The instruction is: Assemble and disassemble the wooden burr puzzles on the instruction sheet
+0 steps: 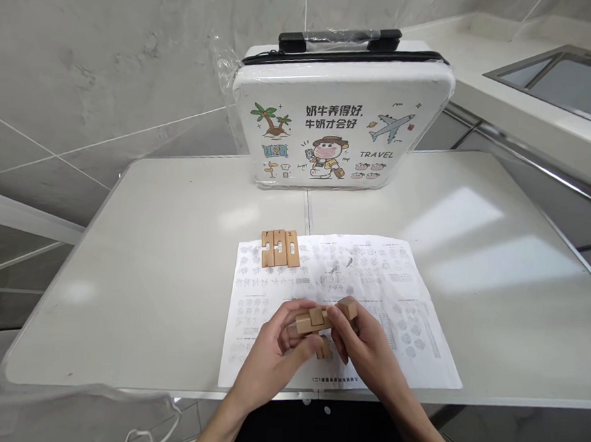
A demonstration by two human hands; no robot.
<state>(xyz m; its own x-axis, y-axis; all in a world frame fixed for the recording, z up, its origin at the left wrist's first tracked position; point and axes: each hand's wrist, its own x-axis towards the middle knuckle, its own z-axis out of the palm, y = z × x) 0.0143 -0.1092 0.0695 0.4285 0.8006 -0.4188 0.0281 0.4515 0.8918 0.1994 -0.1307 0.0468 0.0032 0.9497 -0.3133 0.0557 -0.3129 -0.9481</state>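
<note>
Both my hands hold a partly joined wooden puzzle (319, 318) of notched blocks just above a printed instruction sheet (372, 279). My left hand (272, 353) grips its left end with fingers curled round it. My right hand (363, 342) pinches the right end, where one block sticks up. Three more notched wooden blocks (280, 248) lie side by side on the sheet's far left corner, a short way beyond my hands.
The sheet lies on a white folding table (147, 272). A white case (342, 117) with cartoon prints and a black handle, wrapped in clear plastic, stands upright at the table's far edge. A counter with a sunken metal sink (559, 77) runs along the right.
</note>
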